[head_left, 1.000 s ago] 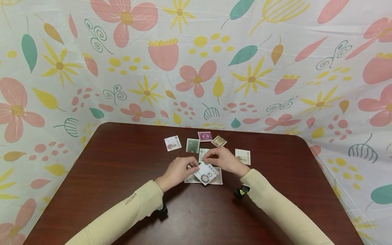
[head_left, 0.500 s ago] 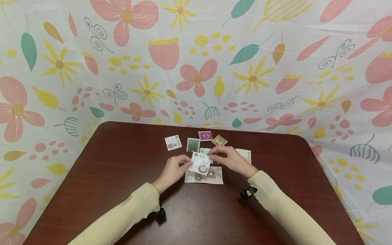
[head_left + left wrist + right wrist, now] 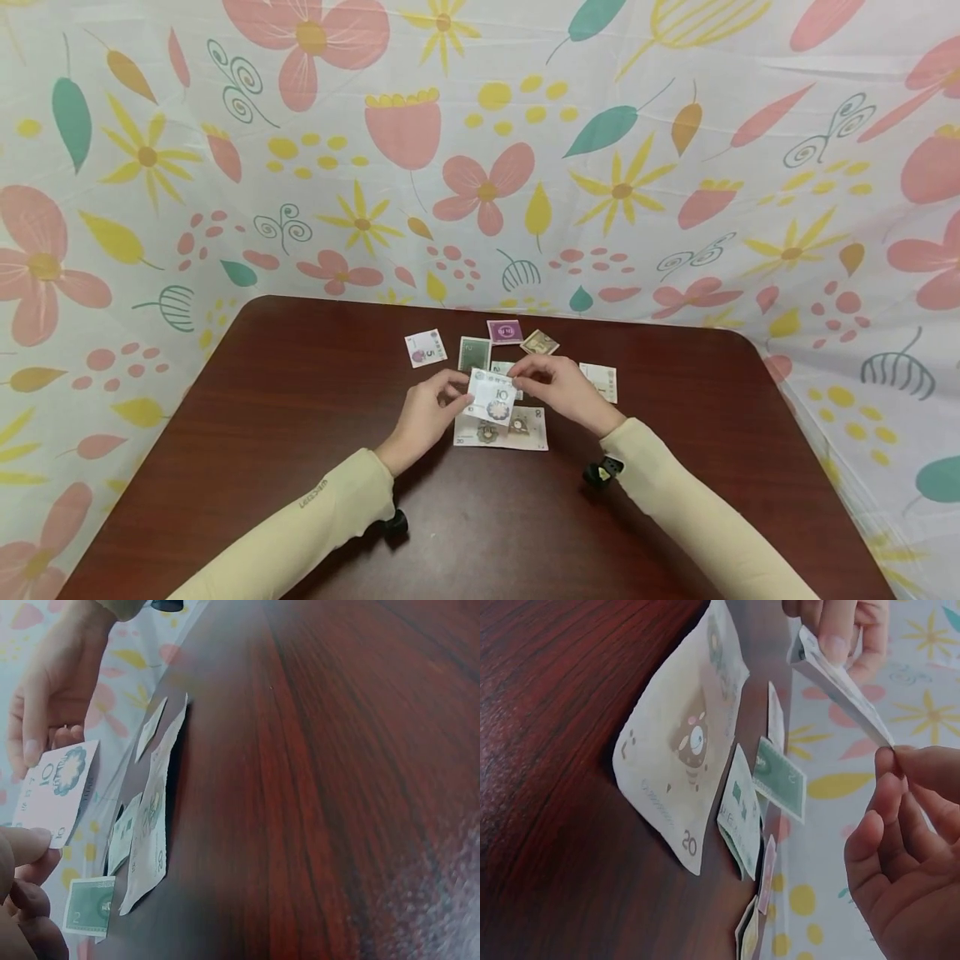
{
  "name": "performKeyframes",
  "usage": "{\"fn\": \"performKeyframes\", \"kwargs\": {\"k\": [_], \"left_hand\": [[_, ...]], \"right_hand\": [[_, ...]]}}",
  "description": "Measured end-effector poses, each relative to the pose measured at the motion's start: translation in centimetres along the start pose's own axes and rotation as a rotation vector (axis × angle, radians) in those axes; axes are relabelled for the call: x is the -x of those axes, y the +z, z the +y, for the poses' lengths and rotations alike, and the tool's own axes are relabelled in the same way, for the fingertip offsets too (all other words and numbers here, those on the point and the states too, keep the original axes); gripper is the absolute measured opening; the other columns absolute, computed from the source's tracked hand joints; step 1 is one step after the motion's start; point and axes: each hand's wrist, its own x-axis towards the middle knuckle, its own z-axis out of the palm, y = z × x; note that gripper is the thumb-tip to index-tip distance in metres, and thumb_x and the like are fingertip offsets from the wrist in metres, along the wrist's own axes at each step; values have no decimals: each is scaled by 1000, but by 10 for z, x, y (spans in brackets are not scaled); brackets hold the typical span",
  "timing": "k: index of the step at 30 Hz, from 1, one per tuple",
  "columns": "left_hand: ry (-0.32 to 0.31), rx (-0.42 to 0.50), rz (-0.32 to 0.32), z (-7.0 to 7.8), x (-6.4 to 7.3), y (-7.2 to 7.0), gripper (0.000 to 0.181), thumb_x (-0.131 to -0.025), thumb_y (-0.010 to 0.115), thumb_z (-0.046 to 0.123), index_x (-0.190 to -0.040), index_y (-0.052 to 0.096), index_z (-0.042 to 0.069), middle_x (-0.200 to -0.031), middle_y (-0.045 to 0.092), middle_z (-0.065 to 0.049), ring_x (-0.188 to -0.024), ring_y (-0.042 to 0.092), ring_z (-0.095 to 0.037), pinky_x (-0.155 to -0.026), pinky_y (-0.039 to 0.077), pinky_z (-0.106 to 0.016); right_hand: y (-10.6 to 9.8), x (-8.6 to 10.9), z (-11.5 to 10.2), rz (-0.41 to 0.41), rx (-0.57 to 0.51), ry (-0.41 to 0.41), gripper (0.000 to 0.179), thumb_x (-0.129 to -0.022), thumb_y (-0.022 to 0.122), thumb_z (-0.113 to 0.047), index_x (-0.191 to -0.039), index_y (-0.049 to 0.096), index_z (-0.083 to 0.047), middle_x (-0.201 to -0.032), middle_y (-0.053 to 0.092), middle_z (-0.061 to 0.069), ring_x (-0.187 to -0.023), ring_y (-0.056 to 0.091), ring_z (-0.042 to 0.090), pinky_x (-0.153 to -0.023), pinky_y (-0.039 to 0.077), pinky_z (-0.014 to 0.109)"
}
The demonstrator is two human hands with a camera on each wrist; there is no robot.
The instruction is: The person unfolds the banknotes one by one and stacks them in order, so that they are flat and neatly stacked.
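Observation:
A folded 10 banknote (image 3: 491, 397) is held up off the table between both hands. My left hand (image 3: 422, 414) pinches its left edge with thumb and fingers. At the opposite edge, my right hand (image 3: 567, 390) pinches the upper corner. The right wrist view shows the held banknote (image 3: 844, 694) almost edge-on, its folded layers close together. Below the hands a larger 20 banknote (image 3: 517, 435) lies spread on the table, partly covered in the head view. Just behind the held note, a pale green 2 banknote (image 3: 501, 367) is mostly hidden.
Farther back on the dark wooden table (image 3: 322, 400) lie a 5 banknote (image 3: 425, 348), a dark green 2 banknote (image 3: 475, 354), a purple banknote (image 3: 505, 332) and a brown banknote (image 3: 539, 342). A 1 banknote (image 3: 604, 385) lies behind the right hand. A flowered cloth (image 3: 480, 183) hangs behind.
Both hands have lifted the 10 banknote up and away from the 20 banknote and turned it straighter. More of the 20 banknote shows. In the last half second the movement is slight.

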Motion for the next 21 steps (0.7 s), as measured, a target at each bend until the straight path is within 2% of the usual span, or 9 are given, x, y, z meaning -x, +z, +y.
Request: {"fn": "performKeyframes", "kwargs": {"k": [3, 6, 10, 15, 18, 21], "left_hand": [[-17, -29, 4, 1, 0, 0, 11, -92, 80, 11, -99, 72, 11, -80, 73, 3, -65, 53, -7, -62, 43, -25], [9, -74, 18, 2, 1, 1, 8, -92, 80, 12, -92, 72, 14, -86, 71, 3, -69, 54, -7, -66, 45, -25], [44, -95, 22, 3, 2, 1, 5, -94, 78, 12, -92, 73, 13, -90, 69, 1, -73, 55, -10, -68, 46, -28], [19, -16, -8, 3, 2, 1, 3, -96, 75, 11, -93, 76, 10, -87, 74, 1, -73, 59, -9, -68, 48, -26], [24, 55, -3, 1, 1, 1, 4, -96, 75, 9, -95, 78, 6, -86, 76, -2, -72, 60, -9, -68, 49, -25], [31, 97, 9, -1, 0, 1, 4, -94, 77, 7, -96, 79, 5, -89, 78, -4, -72, 59, -8, -68, 49, -24]], "right_hand": [[0, 0, -3, 18, 18, 5, 12, -98, 73, -12, -110, 76, -14, -96, 74, -2, -84, 65, 14, -73, 53, 30], [1, -1, -4, 36, 25, 8, 12, -97, 73, -12, -109, 77, -15, -94, 74, -3, -83, 65, 14, -73, 52, 30], [0, -3, -3, 40, 22, 1, 11, -97, 74, -12, -107, 77, -14, -93, 74, -3, -82, 64, 14, -72, 52, 29], [-2, -2, -3, 15, -26, 12, 14, -101, 70, -16, -113, 77, -13, -98, 74, 5, -82, 64, 19, -71, 53, 28], [-4, -1, -5, 4, -78, 28, 20, -105, 64, -19, -119, 76, -9, -97, 70, 10, -82, 63, 27, -68, 51, 28], [-5, -1, -2, 3, -110, 16, 27, -109, 56, -20, -123, 73, -5, -97, 68, 17, -82, 62, 40, -67, 52, 33]]}}
